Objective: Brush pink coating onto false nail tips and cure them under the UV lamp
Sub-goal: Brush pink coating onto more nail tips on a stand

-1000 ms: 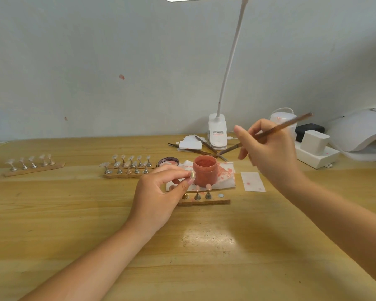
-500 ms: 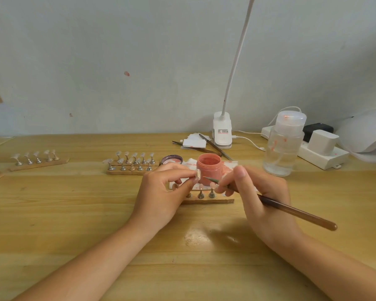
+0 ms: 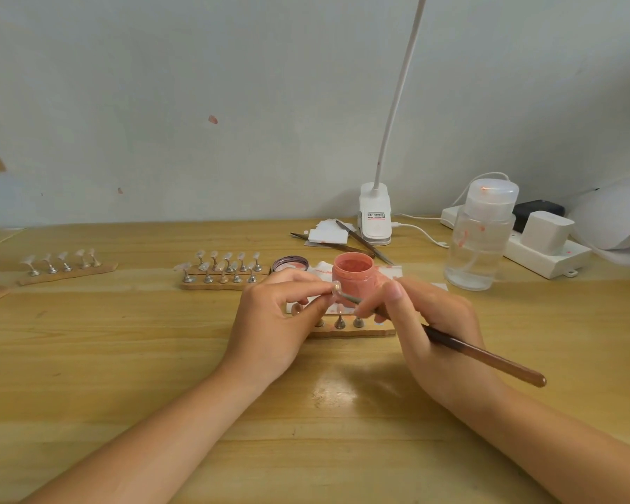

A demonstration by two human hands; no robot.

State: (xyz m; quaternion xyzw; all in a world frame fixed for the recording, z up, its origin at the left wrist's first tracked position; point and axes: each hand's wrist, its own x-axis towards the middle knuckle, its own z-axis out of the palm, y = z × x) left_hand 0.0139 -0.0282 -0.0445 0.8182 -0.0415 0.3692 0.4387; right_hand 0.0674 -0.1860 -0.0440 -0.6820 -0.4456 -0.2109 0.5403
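Left hand (image 3: 270,325) pinches a nail tip (image 3: 336,286); right hand (image 3: 430,329) grips a brush (image 3: 484,356), bristles touching the tip. Pink jar (image 3: 353,276) just behind, mid-surface. UV lamp (image 3: 615,220) at the far right edge. Bare surface (image 3: 106,358) toward the near edge.

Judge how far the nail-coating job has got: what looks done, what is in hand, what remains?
Done: the pink jar stands open. In hand: the left hand pinches a nail tip while the right hand holds the brush to it. Left: clear tips on the far strips, and curing in the lamp.
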